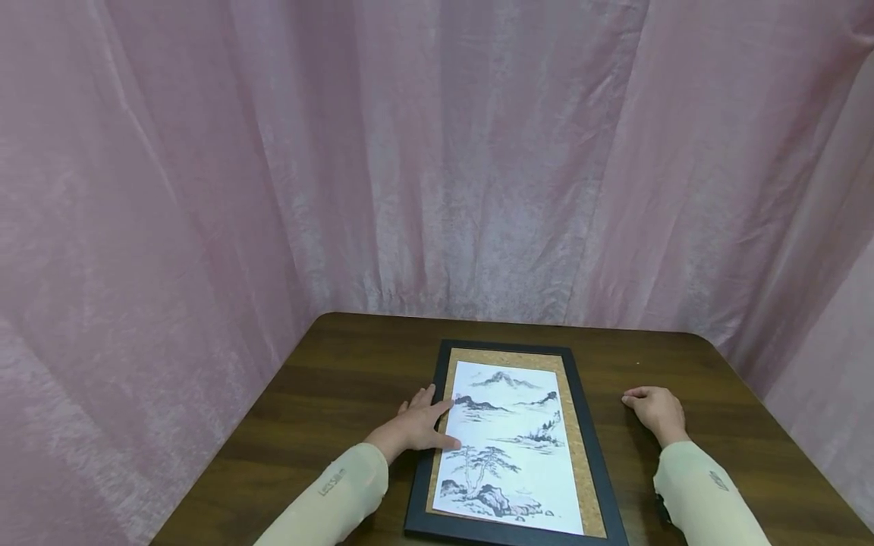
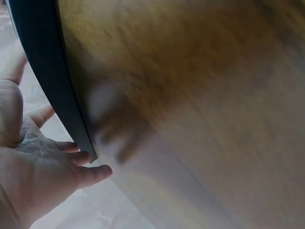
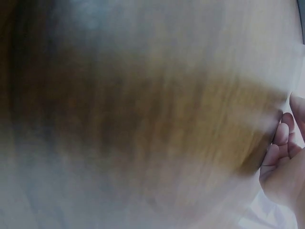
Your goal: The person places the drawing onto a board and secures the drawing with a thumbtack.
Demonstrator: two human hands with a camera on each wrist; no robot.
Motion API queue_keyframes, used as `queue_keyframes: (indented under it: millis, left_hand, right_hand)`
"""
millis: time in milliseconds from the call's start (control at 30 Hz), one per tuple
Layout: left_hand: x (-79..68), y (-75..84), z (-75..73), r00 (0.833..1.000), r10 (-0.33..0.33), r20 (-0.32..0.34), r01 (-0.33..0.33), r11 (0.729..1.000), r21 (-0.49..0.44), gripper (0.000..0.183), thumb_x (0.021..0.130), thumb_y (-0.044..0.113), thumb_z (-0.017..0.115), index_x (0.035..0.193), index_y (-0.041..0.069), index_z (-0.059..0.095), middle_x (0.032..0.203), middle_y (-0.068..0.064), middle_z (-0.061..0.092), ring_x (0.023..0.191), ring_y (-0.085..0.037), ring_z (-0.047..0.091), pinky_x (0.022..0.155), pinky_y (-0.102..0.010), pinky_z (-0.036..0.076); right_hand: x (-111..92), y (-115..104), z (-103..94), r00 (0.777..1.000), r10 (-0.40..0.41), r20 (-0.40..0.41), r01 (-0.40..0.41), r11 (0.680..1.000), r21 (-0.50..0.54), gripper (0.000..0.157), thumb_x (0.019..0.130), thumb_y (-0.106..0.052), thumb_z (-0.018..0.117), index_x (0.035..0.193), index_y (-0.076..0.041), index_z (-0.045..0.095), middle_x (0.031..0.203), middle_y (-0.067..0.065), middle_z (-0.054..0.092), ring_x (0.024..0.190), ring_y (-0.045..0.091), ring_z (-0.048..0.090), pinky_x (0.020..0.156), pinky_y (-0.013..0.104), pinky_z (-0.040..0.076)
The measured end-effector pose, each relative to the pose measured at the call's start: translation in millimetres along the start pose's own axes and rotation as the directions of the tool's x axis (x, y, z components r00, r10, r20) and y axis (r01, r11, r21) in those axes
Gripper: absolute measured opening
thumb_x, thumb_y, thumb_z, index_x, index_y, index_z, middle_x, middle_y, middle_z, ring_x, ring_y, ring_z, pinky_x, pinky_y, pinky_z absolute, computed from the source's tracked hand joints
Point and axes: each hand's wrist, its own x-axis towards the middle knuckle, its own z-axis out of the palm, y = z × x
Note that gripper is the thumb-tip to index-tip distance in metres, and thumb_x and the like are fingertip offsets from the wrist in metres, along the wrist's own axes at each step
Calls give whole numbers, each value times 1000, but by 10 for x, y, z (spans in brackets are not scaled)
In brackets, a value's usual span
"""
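Head view: pink curtain [image 1: 478,152] behind a brown table [image 1: 369,360]; on it lies a black frame [image 1: 594,455], then cork backing [image 1: 577,455], then landscape print [image 1: 508,428]. The left hand [image 1: 414,429], fingers spread, grips nothing across the frame's left edge; the right hand [image 1: 658,413], loosely curled, holds nothing visible.

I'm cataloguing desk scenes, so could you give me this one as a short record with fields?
surface: brown wooden table
main item: black frame lying on it
inside frame: tan board, white picture on top
picture subject: mountains, trees, rocks
left hand: fingers spread, over the frame's left side, thumb and forefinger reaching the picture's edge
right hand: right of the frame, fingers loosely curled, nothing visible in it
backdrop: pink curtain
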Motion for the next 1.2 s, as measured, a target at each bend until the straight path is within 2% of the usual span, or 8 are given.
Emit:
queue_keyframes:
  millis: [200, 600, 833, 1033, 1200]
  left_hand:
    - [-13, -19, 36, 1000, -8, -3, 8, 1000, 8, 83, 86, 58, 69, 155, 22, 38, 164, -20, 6, 149, -41, 5, 114, -64, 10]
    - [-34, -23, 39, 1000, -4, 9, 4, 1000, 16, 87, 85, 61, 68, 155, 22, 37, 164, -20, 6, 150, -40, 5, 113, -65, 11]
    - [-28, -38, 30, 1000, -8, 18, 7, 1000, 10, 87, 85, 63, 67, 156, 24, 35, 165, -18, 4, 150, -40, 6, 113, -66, 11]
    - [-27, -31, 22, 1000, -6, 25, 6, 1000, 8, 88, 85, 63, 67, 156, 23, 34, 165, -19, 3, 149, -42, 8, 112, -67, 11]
    - [-40, -34, 25, 1000, -4, 26, 4, 1000, 1, 87, 86, 62, 67, 156, 23, 34, 165, -19, 3, 149, -42, 9, 112, -67, 10]
  right_hand:
    - [3, 0, -36, 999, -38, -9, 38, 999, 5, 28, 97, -20, 60, 108, 4, 72, 118, 30, 63, 109, 52, 52, 93, 62, 37]
    - [29, -10, -14, 999, -43, -8, 43, 999, 23, 28, 97, -20, 60, 107, 4, 72, 116, 29, 64, 106, 49, 54, 90, 61, 40]
    - [17, -172, 6, 999, -46, -26, 47, 997, 62, 31, 98, -20, 59, 115, 3, 70, 123, 29, 62, 113, 50, 52, 93, 61, 38]
    - [34, -306, 39, 998, -15, -55, 23, 988, 151, 32, 99, -21, 59, 116, 3, 70, 109, 23, 69, 99, 39, 60, 80, 49, 46]
    - [116, -380, 81, 997, -5, -72, 18, 984, 178, 34, 98, -24, 61, 117, 3, 70, 120, 26, 65, 110, 44, 56, 87, 52, 46]
